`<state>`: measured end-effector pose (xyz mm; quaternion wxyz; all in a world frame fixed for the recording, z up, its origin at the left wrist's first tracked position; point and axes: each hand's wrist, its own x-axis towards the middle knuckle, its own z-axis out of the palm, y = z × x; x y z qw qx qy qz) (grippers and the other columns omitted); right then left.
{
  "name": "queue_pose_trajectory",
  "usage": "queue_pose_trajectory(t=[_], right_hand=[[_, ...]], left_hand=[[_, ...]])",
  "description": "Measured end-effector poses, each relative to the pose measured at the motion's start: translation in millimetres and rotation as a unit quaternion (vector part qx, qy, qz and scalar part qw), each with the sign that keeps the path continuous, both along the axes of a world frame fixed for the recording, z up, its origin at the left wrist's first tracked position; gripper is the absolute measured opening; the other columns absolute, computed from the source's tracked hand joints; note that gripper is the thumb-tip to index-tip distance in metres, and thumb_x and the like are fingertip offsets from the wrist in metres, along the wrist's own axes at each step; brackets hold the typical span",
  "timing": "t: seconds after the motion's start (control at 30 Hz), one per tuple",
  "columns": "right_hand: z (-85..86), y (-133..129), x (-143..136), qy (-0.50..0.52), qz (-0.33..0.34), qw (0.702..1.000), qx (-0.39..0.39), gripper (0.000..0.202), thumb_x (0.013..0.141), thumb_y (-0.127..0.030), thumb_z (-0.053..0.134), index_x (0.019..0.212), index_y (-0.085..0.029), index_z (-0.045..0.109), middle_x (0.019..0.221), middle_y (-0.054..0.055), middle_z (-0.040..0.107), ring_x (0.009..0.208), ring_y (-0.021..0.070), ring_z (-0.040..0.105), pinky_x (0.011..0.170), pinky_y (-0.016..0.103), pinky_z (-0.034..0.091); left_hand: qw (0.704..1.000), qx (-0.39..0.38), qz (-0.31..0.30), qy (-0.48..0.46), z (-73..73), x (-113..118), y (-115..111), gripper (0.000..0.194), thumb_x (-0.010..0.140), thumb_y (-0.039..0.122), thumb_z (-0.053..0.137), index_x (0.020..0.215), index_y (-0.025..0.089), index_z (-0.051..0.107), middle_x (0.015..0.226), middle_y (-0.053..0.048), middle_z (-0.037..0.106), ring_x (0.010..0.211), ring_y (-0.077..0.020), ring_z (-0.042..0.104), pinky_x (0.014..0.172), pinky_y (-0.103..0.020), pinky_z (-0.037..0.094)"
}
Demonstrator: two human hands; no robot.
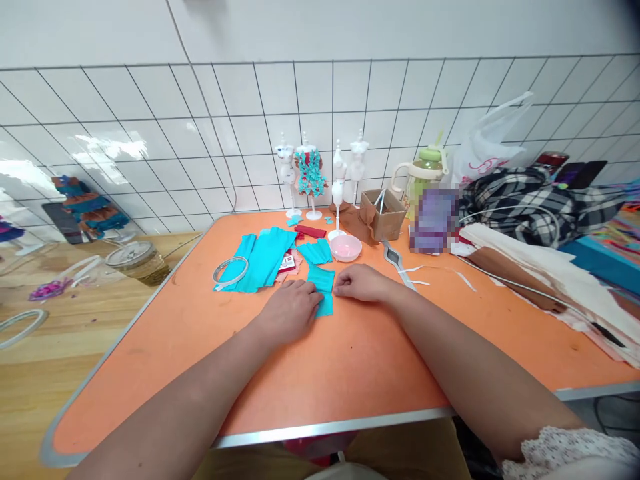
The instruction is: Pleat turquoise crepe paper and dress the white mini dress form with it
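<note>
Turquoise cloth piece [326, 305], one, flat on the orange bench [345, 373], between the two hands and creased or layered across its middle; its long axis runs near to far. The left hand [293, 310], the nearer, overlaps its left side, fingers bent and together; whether cloth is gripped beneath them cannot be told. The right hand [363, 283] is at the far right edge, thumb and index fingertip drawn close together; whether cloth lies between them cannot be told. The piece thus lies to the right of the left grip and to the left of the right one. Counted: one pink bowl [346, 249], just beyond; one pale ring [231, 271] on turquoise sheets [265, 257] to the left, their number unclear; one cardboard box [383, 217]; at least four miniature dress forms [359, 160], one of them ruffled.
</note>
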<state>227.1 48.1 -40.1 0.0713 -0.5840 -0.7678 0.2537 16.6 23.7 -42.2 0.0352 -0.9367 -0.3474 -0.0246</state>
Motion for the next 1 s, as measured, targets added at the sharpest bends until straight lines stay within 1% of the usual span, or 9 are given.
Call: queue_pose_trajectory(t=[0.1,0.17,0.27,0.37,0.57,0.7,0.83,0.93,1.0], right_hand=[[12.7,3.3,42.6,0.017,-0.043,0.998,0.051,0.028,0.081,-0.042,0.052,0.076,-0.020,0.067,0.078,0.000,0.068,0.073,0.0140,0.059,0.057,0.021,0.037],[21.0,5.9,75.0,-0.039,-0.104,0.992,0.067,0.026,0.080,-0.041,0.053,0.073,-0.019,0.066,0.076,0.001,0.066,0.071,0.0150,0.058,0.056,0.023,0.036],[25.9,5.8,113.9,-0.128,-0.190,0.973,-0.029,0.027,0.077,-0.044,0.057,0.072,-0.018,0.065,0.069,0.004,0.064,0.062,0.0168,0.057,0.052,0.026,0.035],[22.0,2.1,133.9,-0.141,-0.190,0.966,-0.105,0.019,0.074,-0.037,0.063,0.080,-0.020,0.067,0.074,0.005,0.066,0.063,0.0170,0.059,0.053,0.026,0.039],[16.5,0.8,134.6,-0.174,-0.171,0.962,-0.121,0.015,0.062,-0.029,0.073,0.073,-0.018,0.069,0.078,0.007,0.067,0.072,0.0213,0.062,0.056,0.028,0.042],[16.0,2.4,128.3,-0.179,-0.153,0.964,-0.123,0.006,0.061,-0.022,0.070,0.064,-0.017,0.068,0.071,0.007,0.066,0.071,0.0219,0.061,0.056,0.028,0.040],[18.9,1.0,129.4,-0.172,-0.142,0.969,-0.104,0.005,0.064,-0.022,0.068,0.066,-0.018,0.066,0.075,0.006,0.067,0.071,0.0205,0.060,0.055,0.027,0.038],[25.9,-1.7,117.2,-0.122,-0.114,0.985,-0.048,0.010,0.071,-0.029,0.064,0.072,-0.019,0.065,0.076,0.003,0.066,0.071,0.0175,0.059,0.054,0.025,0.036],[29.7,-5.0,95.2,-0.041,-0.061,0.997,0.019,0.012,0.074,-0.031,0.062,0.076,-0.020,0.064,0.076,0.001,0.067,0.071,0.0159,0.058,0.055,0.023,0.037]], left_hand=[[0.999,-0.014,0.014,-0.029,0.9,-3.5,3.2,0.035,0.083,0.015,0.043,0.111,0.024,0.062,0.096,-0.007,0.065,0.094,-0.0238,0.059,0.080,-0.038,0.043],[0.997,-0.025,0.038,-0.066,1.2,-5.9,5.8,0.043,0.082,0.011,0.041,0.120,0.023,0.057,0.101,-0.007,0.066,0.097,-0.0226,0.060,0.082,-0.036,0.044],[0.988,-0.021,0.070,-0.136,0.7,-8.3,8.8,0.043,0.083,0.010,0.038,0.120,0.021,0.056,0.101,-0.005,0.067,0.097,-0.0207,0.060,0.083,-0.035,0.046],[0.977,-0.028,0.071,-0.198,-1.4,-8.9,9.9,0.038,0.083,0.011,0.037,0.112,0.021,0.061,0.095,-0.004,0.068,0.093,-0.0187,0.061,0.082,-0.033,0.048],[0.965,-0.059,0.053,-0.250,-7.5,-6.2,9.0,0.036,0.081,0.010,0.039,0.104,0.023,0.065,0.092,-0.002,0.069,0.090,-0.0176,0.061,0.083,-0.033,0.049],[0.966,-0.066,0.041,-0.246,-6.9,-3.4,6.6,0.036,0.080,0.008,0.040,0.099,0.023,0.066,0.095,-0.001,0.070,0.093,-0.0179,0.061,0.086,-0.035,0.048],[0.966,-0.063,0.033,-0.249,-5.0,-2.8,4.1,0.033,0.082,0.010,0.041,0.098,0.024,0.067,0.098,-0.002,0.069,0.095,-0.0187,0.059,0.088,-0.036,0.046],[0.957,-0.050,0.028,-0.285,-4.6,-2.0,2.2,0.024,0.088,0.022,0.047,0.103,0.023,0.066,0.105,-0.004,0.067,0.101,-0.0194,0.057,0.092,-0.036,0.044],[0.951,-0.039,0.029,-0.307,-4.3,-0.6,0.4,0.025,0.089,0.031,0.050,0.108,0.023,0.065,0.110,-0.006,0.064,0.106,-0.0205,0.055,0.094,-0.036,0.042]])
